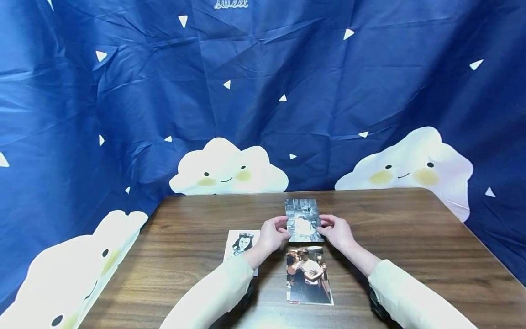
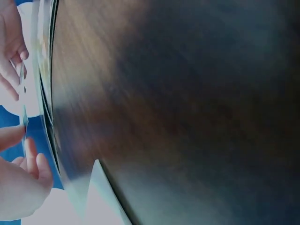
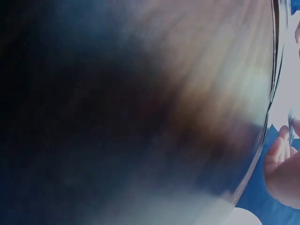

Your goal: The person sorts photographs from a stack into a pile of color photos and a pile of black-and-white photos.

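Note:
Both hands hold one dark black-and-white photo (image 1: 303,219) by its two side edges, raised off the table. My left hand (image 1: 273,235) pinches the left edge between thumb and fingers. On the opposite edge, my right hand (image 1: 337,230) does the same. Seen edge-on in the left wrist view, the photo (image 2: 23,105) runs between the left hand (image 2: 23,180) and the right hand. Just below it lies a colour photo (image 1: 309,276) of a couple. A white picture with a dark-haired figure (image 1: 242,244) lies left, partly hidden by the left arm.
The wooden table (image 1: 185,256) carries the pictures and ends at a rounded back edge. Behind hangs a blue cloth (image 1: 255,109) printed with white clouds and triangles. Dark wrist straps (image 1: 377,304) show under the pale sleeves.

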A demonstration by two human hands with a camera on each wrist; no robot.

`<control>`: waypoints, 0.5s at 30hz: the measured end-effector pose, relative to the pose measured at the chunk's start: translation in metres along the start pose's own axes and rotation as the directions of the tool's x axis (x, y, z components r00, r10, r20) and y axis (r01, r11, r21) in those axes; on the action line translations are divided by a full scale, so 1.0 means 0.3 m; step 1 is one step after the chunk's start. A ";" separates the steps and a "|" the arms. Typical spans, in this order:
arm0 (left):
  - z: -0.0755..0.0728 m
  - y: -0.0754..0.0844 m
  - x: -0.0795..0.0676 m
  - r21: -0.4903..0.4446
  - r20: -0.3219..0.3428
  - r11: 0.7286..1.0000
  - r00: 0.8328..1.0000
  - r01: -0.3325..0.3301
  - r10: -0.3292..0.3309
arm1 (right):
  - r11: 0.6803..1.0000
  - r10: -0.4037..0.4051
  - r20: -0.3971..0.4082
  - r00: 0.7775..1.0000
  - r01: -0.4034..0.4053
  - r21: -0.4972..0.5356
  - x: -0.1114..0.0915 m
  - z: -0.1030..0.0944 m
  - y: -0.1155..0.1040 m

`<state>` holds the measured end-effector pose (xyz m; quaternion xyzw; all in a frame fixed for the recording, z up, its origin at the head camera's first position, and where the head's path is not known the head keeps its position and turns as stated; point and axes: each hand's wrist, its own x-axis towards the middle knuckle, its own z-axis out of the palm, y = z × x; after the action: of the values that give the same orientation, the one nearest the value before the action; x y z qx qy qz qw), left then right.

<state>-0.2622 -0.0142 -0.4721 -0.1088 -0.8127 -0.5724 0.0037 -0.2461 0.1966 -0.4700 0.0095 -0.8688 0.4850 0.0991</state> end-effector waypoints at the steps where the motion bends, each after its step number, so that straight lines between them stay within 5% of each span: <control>1: 0.002 -0.001 0.003 0.009 0.001 1.000 1.000 0.005 -0.005 | 1.000 -0.001 0.006 1.000 0.001 -0.009 0.000 0.000 0.001; 15: 0.030 -0.027 0.032 0.190 -0.031 0.982 0.999 -0.010 0.016 | 0.997 0.009 0.033 0.999 -0.006 -0.081 0.030 0.016 0.023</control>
<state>-0.2719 -0.0069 -0.4815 -0.1040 -0.8628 -0.4939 0.0309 -0.2565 0.1968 -0.4766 0.0105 -0.8893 0.4495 0.0829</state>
